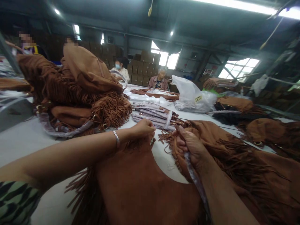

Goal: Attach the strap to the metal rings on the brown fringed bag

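Note:
A brown fringed bag point(145, 187) lies close in front of me at the bottom centre. At its upper corner my left hand point(143, 128) is closed, and a small metal piece shows just below the fingers. My right hand point(187, 143) pinches the brown tip of a plastic-wrapped strap point(195, 176). The strap runs down from that hand along my forearm. Both hands are raised above the white table point(164, 159), a short gap apart. What my left fingers grip inside is hidden.
Brown fringed bags are piled at the left point(82, 78) and lie along the right point(253, 162). Wrapped straps point(152, 114) lie beyond my hands, near a white plastic bag point(187, 93). Several people are across the table, one in a pink jacket point(152, 82).

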A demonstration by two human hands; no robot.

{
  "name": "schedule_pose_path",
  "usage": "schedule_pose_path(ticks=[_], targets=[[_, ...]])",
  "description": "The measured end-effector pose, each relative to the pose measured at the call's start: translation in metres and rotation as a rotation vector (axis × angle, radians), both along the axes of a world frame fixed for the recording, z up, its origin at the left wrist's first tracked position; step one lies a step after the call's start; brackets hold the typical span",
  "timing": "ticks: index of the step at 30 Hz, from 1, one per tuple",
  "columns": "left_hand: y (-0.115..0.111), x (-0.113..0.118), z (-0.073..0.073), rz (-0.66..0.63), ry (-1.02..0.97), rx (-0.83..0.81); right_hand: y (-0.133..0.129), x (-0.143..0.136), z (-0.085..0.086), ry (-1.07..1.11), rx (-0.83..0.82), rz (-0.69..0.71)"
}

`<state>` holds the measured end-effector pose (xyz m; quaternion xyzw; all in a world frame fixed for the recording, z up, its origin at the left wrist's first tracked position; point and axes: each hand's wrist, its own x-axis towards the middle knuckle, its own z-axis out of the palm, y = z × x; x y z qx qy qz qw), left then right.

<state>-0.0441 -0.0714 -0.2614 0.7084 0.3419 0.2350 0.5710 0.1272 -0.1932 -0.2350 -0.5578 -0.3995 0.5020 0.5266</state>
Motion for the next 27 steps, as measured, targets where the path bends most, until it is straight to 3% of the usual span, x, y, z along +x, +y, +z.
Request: schedule_pose_path(ticks=[3, 5, 9, 12, 17, 21, 27], targets=[[0.048, 0.002, -0.017, 0.036, 0.054, -0.116, 0.016, -0.003, -0.032, -0.049, -0.051, 0.017], [0.067, 0.008, -0.029, 0.014, 0.073, -0.215, 0.023, -0.006, -0.049, -0.098, -0.082, 0.018], [0.076, 0.024, -0.046, -0.167, 0.081, -0.437, 0.029, -0.002, -0.067, -0.151, -0.103, -0.038], [0.07, 0.029, -0.048, -0.28, 0.052, -0.523, 0.03, 0.005, -0.07, -0.156, -0.106, -0.093], [0.053, 0.02, -0.029, -0.346, -0.07, -0.514, 0.029, 0.008, -0.068, -0.13, -0.116, -0.089], [0.029, 0.012, -0.009, -0.449, -0.135, -0.349, 0.025, 0.006, -0.061, -0.103, -0.083, -0.077], [-0.009, -0.002, 0.016, -0.295, -0.214, -0.117, 0.022, 0.008, -0.059, -0.084, -0.025, -0.074]])
